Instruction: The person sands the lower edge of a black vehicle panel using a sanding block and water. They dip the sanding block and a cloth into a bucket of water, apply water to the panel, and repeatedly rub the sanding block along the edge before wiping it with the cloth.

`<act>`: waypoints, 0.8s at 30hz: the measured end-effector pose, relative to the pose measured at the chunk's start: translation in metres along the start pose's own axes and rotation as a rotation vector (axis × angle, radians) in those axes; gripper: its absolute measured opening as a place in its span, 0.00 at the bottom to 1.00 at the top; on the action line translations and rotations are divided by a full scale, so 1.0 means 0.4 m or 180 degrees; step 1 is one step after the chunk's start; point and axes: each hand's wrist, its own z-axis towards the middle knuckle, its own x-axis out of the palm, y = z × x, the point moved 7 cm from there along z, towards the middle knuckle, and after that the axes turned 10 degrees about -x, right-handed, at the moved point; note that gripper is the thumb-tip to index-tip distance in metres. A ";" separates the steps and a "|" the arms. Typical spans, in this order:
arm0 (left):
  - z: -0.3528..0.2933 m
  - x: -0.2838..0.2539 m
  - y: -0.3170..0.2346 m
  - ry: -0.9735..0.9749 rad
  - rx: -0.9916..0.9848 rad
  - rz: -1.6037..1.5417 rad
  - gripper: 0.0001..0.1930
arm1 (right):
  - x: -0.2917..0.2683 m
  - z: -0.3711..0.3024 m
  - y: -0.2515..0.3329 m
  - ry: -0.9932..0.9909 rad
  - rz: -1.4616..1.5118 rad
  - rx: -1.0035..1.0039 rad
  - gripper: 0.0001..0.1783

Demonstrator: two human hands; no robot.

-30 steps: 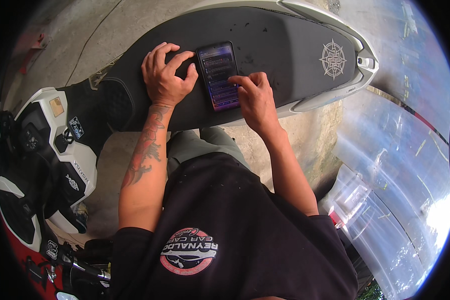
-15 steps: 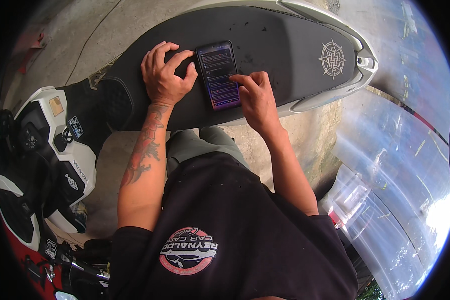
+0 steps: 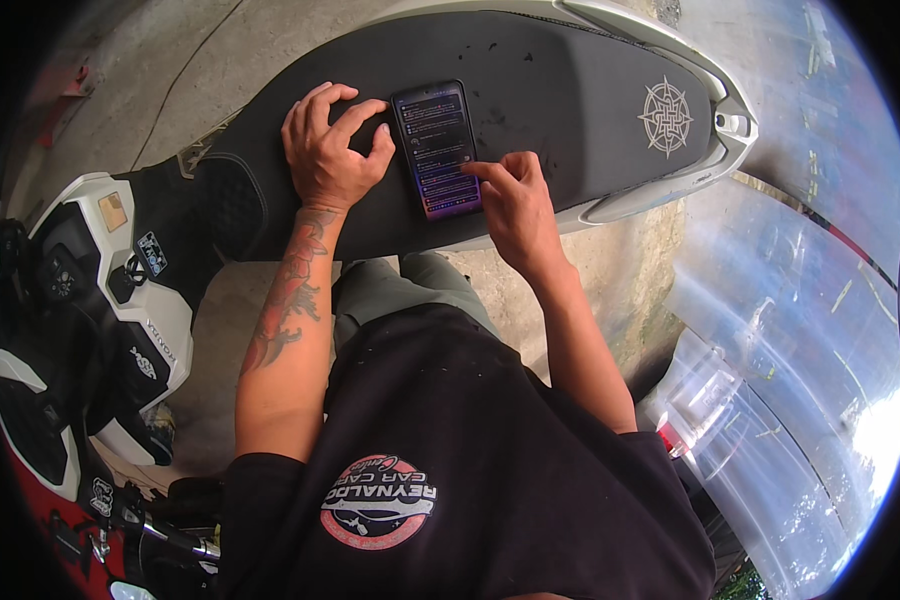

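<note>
Scooter bodywork [image 3: 175,310], white and black, stands off the left end of the black motor-scooter seat [image 3: 580,120]; the bare left hand [image 3: 332,155] rests on the seat's left half, fingers spread and gripping nothing, its index fingertip so near the smartphone [image 3: 430,135] that I cannot tell whether they touch; a twitch of that finger could knock the phone askew; the smartphone lies loose and face up near the middle of the seat, screen lit, lower end towards the seat's near edge; nothing visible secures it, so a firm drag towards that edge might slide it off onto the concrete floor [image 3: 615,280] below the seat and crack the glass; the right hand [image 3: 518,205] reaches in over the seat's near edge, index finger extended to the screen's right side, the other fingers bent loosely around no visible object; whether the fingertip presses or hovers is unclear; the rows of text are tiny, so a slightly misplaced tap could pick the wrong line; a silver emblem [image 3: 665,118] marks the seat's right end.
</note>
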 end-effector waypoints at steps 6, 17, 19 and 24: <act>0.002 0.001 -0.001 -0.0008 0.0007 -0.0017 0.14 | 0.011 -0.028 0.000 0.0070 0.0044 -0.0095 0.15; -0.001 0.000 0.000 0.0009 -0.0010 0.0015 0.15 | 0.022 -0.050 -0.002 0.0193 0.0062 -0.0055 0.13; -0.001 0.001 0.000 0.0011 -0.0008 0.0024 0.15 | 0.020 -0.049 -0.001 0.0203 0.0054 -0.0074 0.14; 0.000 0.001 0.000 0.0003 -0.0007 0.0006 0.15 | 0.025 -0.048 -0.007 0.0208 -0.0008 -0.0075 0.13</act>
